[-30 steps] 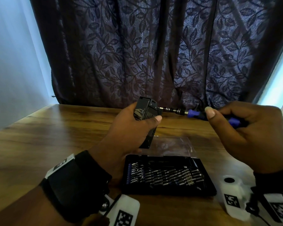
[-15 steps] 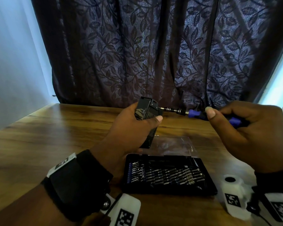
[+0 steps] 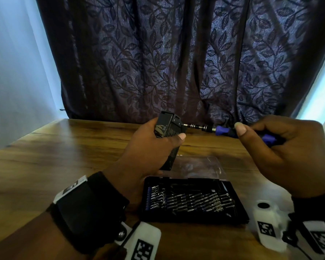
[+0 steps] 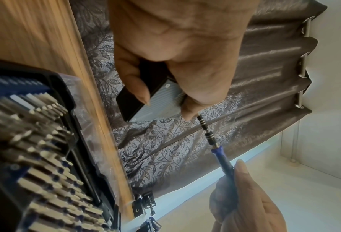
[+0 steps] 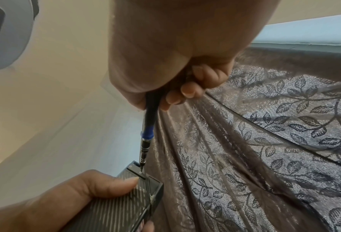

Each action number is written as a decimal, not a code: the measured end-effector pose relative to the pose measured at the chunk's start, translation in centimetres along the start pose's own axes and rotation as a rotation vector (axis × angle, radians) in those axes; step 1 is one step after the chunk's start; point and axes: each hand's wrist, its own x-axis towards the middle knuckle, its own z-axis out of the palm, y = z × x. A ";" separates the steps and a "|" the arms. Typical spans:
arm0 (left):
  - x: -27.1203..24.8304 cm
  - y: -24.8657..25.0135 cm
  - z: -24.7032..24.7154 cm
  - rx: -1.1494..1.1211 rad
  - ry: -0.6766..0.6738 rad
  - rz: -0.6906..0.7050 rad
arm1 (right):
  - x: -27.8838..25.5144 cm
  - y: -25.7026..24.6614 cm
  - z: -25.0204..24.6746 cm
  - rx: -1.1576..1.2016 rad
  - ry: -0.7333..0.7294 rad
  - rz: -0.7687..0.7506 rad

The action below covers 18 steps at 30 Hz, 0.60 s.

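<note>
My left hand grips a small black box-shaped device with a ribbed, striped casing, held upright above the table. My right hand holds a blue and black precision screwdriver level, and its thin bit meets a small screw on the device's top right end. The right wrist view shows the bit tip seated at the screw on the device and the screwdriver running down from my curled fingers. From the left wrist, the device sits between thumb and fingers, with the screwdriver below.
A black open case of screwdriver bits lies on the wooden table just below my hands, its clear lid folded back. A dark leaf-patterned curtain hangs behind the table. White tagged blocks hang at both wrists.
</note>
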 end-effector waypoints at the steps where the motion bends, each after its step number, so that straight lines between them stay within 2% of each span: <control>1: 0.0 0.0 0.0 0.001 0.002 0.002 | 0.0 0.0 0.0 0.001 -0.001 -0.001; 14: -0.3 0.2 0.0 0.004 -0.003 -0.018 | 0.0 -0.1 0.0 0.022 -0.012 -0.002; 18: -0.2 0.3 -0.2 -0.017 -0.004 -0.021 | 0.1 -0.4 -0.1 0.090 -0.058 0.004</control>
